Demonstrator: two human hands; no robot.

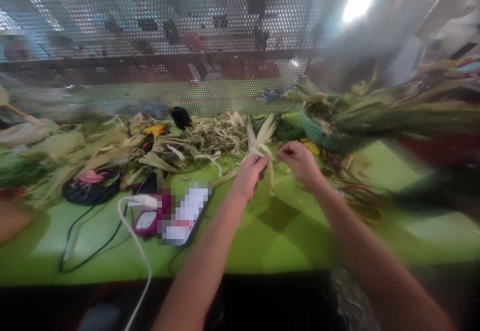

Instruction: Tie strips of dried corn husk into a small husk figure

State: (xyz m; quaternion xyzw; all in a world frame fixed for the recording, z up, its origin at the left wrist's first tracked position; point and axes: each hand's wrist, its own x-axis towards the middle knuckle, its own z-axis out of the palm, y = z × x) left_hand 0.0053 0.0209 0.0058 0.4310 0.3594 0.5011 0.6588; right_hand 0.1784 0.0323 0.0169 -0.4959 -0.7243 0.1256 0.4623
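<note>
Both my hands meet over a green table, working pale corn husk strips. My left hand is closed, its fingers pinched on the lower ends of the husk strips that fan upward. My right hand is closed too, fingertips pinching a thin husk strip just right of the left hand. A narrow strip hangs down between the two hands.
A heap of dry husks runs along the back left. A green mesh basket with leafy stalks lies at the right. A phone, a maroon device and white and black cables lie front left. A perforated metal panel stands behind.
</note>
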